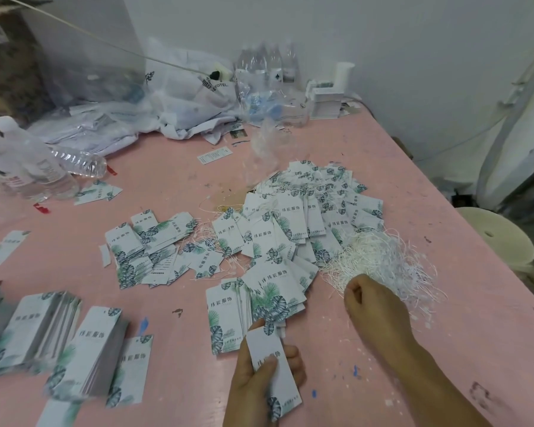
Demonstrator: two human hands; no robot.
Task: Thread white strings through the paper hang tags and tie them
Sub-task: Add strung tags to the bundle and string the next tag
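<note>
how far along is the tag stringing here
Done: a heap of strung tags lies mid-table, strings showing among them. In hand: the left hand holds one hang tag; the right hand reaches into the white string pile. Left: unstrung tag stacks at the left.

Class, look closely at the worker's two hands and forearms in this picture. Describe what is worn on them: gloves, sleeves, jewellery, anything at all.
Nothing is worn on either. The left hand is bare, with no glove, and no ring shows on the visible fingers. The right hand is also bare, and its forearm is uncovered to the frame edge: no sleeve, watch or bracelet shows. Only the left wrist's start is in view, likewise bare.
</note>
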